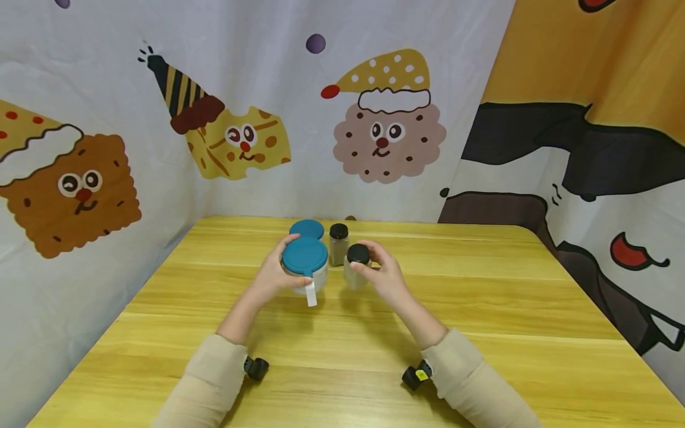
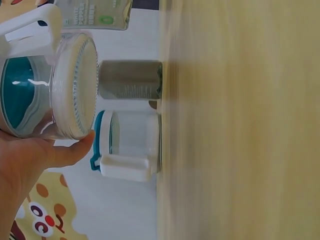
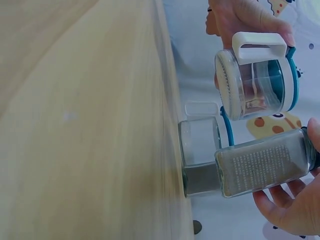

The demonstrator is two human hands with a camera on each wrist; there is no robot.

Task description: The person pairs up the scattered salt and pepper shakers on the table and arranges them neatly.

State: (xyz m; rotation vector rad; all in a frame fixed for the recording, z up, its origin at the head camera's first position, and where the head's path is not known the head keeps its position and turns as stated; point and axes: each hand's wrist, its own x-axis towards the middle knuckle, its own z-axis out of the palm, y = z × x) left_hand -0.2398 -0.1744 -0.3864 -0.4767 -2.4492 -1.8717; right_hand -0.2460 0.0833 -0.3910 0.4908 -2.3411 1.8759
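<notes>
My left hand [image 1: 272,274] grips a clear glass jar [image 2: 75,95] with a blue lid and a white handle, a pale layer at its bottom. The left wrist view shows the jar raised off the table. My right hand [image 1: 386,278] holds a square glass spice bottle [image 3: 265,162] by its black cap, also above the table. The bottle contains pale powder, and its label reads "white pepper" in the left wrist view. Behind these, a second blue-lidded jar [image 2: 135,137] and a second black-capped bottle [image 1: 338,251] of darker grey-brown powder stand side by side on the table.
The wooden table [image 1: 342,368] reaches back to a cartoon-printed curtain [image 1: 299,190] close behind the standing jar and bottle. More curtain hangs along the left and right sides. Small black devices [image 1: 257,368] are strapped at both wrists.
</notes>
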